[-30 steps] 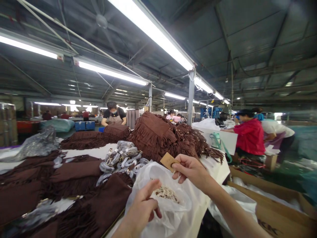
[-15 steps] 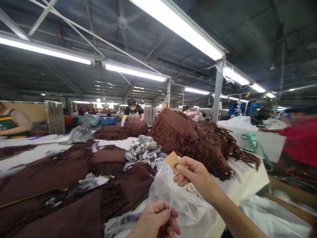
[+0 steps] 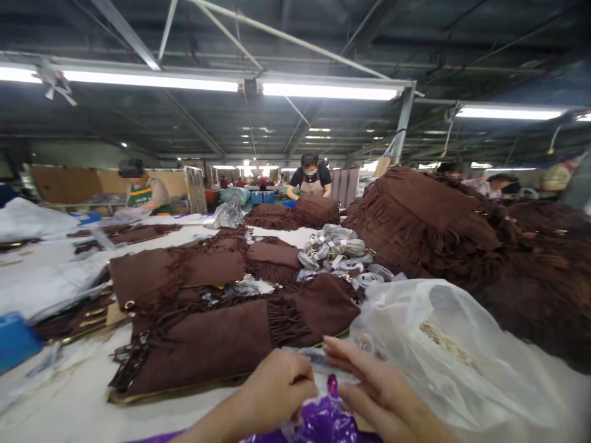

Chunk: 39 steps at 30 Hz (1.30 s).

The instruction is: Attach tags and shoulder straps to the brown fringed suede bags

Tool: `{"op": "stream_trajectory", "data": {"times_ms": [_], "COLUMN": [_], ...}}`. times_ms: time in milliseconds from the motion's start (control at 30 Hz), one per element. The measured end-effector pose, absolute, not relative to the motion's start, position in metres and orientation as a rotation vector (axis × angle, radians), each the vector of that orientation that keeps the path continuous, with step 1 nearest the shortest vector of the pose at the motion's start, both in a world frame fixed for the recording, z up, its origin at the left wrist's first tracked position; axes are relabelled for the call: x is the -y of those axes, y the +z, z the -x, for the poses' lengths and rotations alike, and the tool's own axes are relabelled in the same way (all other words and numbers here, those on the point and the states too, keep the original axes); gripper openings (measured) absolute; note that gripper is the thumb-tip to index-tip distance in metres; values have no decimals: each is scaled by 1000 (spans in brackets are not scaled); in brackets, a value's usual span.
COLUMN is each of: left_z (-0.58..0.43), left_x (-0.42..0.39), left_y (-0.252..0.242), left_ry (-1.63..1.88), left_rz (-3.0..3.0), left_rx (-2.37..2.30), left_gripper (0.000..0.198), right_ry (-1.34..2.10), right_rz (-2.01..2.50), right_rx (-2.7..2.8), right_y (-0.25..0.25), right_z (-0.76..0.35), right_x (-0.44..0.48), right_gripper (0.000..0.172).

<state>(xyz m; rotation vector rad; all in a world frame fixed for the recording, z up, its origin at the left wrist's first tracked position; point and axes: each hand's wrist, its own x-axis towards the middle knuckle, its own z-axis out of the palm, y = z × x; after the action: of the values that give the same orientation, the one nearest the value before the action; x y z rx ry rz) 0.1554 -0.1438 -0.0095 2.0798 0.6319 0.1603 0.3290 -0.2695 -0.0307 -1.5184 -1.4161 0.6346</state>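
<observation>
My left hand [image 3: 277, 394] is at the bottom centre, its fingers curled and pinching a crumpled purple plastic sheet [image 3: 318, 426]. My right hand [image 3: 376, 394] lies beside it with fingers stretched out over the same purple plastic, fingertips near a small clear-wrapped piece [image 3: 310, 354]. Right of my hands sits a clear plastic bag [image 3: 443, 320] holding several pale string tags [image 3: 450, 348]. Just beyond my hands lies a flat brown suede fringed bag [image 3: 217, 341].
More brown fringed bags [image 3: 184, 271] cover the white table [image 3: 60, 400], and a tall heap of them [image 3: 429, 215] rises at the right. A pile of wrapped straps [image 3: 341, 255] sits mid-table. A blue object [image 3: 16, 338] is at the left edge. Other people work at the far side.
The view has swung left and down. My right hand has dropped from holding up a tan card tag to the purple plastic, and the tag is out of sight. My left hand has shut on the plastic.
</observation>
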Motion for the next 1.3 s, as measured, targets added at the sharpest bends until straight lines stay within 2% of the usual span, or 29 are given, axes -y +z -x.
{"op": "stream_trajectory", "data": {"times_ms": [67,133,200,233,300,400,500,533,600,700,800,900,1100,1300], "left_z": [-149,-141,-131,-125,-114,-101,-95,-95,-98,-102,-103,-102,-99,-97], "left_x": [132,120,107,102,92,86,87,88,89,82,73,67,68,65], "left_y": [5,17,21,19,10,-15,-41,-48,-59,-69,-70,-67,-65,-70], "left_ry": [232,293,305,309,333,409,391,372,382,536,656,661,660,690], "left_rz": [-2122,-2162,-2168,-2172,-2217,-2455,-2760,-2826,-2863,-2655,-2289,-2066,-1955,-1913], "left_rx": [-619,-608,-616,-626,-638,-547,-418,-401,-390,-348,-303,-329,-344,-356], "left_gripper": [17,17,17,17,18,18,41,42,29,25,18,20,22,19], "right_ry": [845,875,720,617,452,414,534,612,794,1003,1063,1101,866,659], "right_rz": [1406,1401,1452,1470,1473,1458,1435,1410,1332,1232,1214,1222,1384,1424], "right_rx": [1388,1407,1531,1615,1759,1840,1728,1652,1484,1293,1205,1176,1335,1449], "right_y": [-28,-23,-17,-15,-15,-23,-39,-45,-56,-66,-73,-78,-83,-76], "right_z": [-306,-295,-292,-293,-296,-302,-306,-307,-309,-312,-313,-312,-314,-318], "right_x": [244,221,202,195,184,171,156,151,143,136,137,140,143,150], "right_gripper": [60,42,20,18,19,18,19,19,18,24,32,33,15,16]}}
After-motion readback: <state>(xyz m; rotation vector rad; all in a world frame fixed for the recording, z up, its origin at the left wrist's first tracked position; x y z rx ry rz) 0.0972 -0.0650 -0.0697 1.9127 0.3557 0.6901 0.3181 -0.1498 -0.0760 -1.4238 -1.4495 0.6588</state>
